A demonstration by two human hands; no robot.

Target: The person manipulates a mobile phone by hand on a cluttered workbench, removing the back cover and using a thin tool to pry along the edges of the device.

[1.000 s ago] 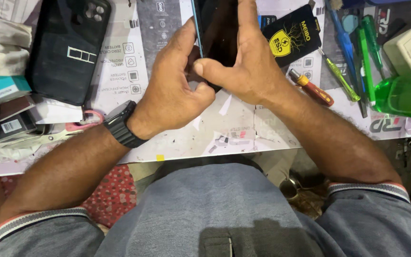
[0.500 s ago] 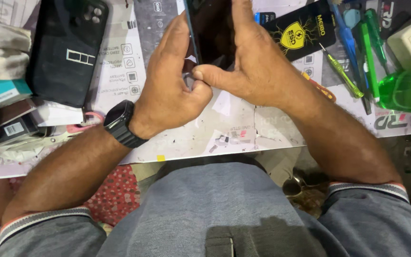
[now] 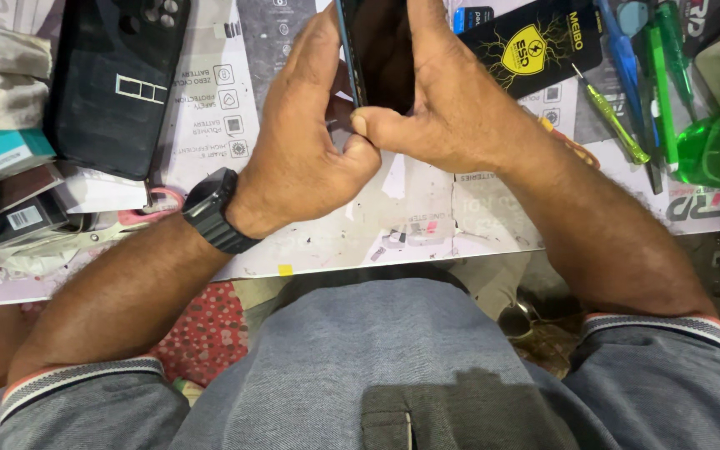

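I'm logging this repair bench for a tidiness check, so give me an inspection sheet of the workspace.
Surface: worktop covered with printed paper sheets.
Job's things: dark smartphone held on edge above the worktop.
Clutter: black phone case, black packet, screwdrivers, green bottle, small boxes.
Hands: left hand and right hand both grip the smartphone; black watch on the left wrist.
Cables: nothing seen.
Surroundings: red patterned cloth under the worktop edge.

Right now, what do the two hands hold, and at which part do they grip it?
Both hold one dark phone, tilted on edge. The left hand grips its left side edge, and the right hand its right side, with its thumb at the lower end.
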